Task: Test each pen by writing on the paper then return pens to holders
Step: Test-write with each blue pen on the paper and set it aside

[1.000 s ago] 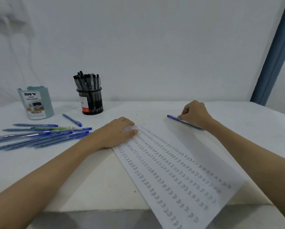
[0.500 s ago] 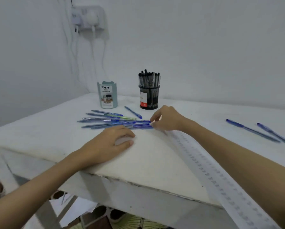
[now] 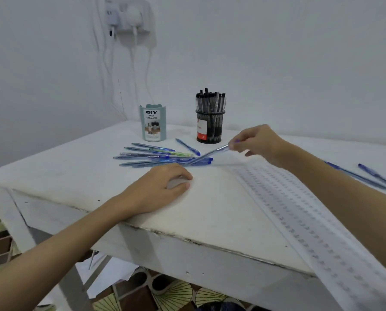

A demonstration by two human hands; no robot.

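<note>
My right hand (image 3: 258,143) pinches one end of a blue pen (image 3: 210,154), lifting it at a slant from a pile of several blue pens (image 3: 156,157) on the white table (image 3: 221,212). Resting flat on the table just in front of the pile is my left hand (image 3: 160,189), fingers loosely curled, holding nothing. The sheet of paper (image 3: 299,221) covered in rows of written marks runs from under my right forearm to the near right edge. Behind the pile stand a teal holder (image 3: 153,122) and a black mesh holder (image 3: 210,125) full of black pens.
Two more blue pens (image 3: 364,176) lie on the table at the far right. A single blue pen (image 3: 188,147) lies between the holders and the pile. Wall sockets with cables (image 3: 129,16) hang above the table's back corner. The table's near edge (image 3: 187,241) drops to a patterned floor.
My right hand left a pen at the right, reached across to the pile, and has now lifted one blue pen's end. The view swung left. My left hand stayed resting on the table.
</note>
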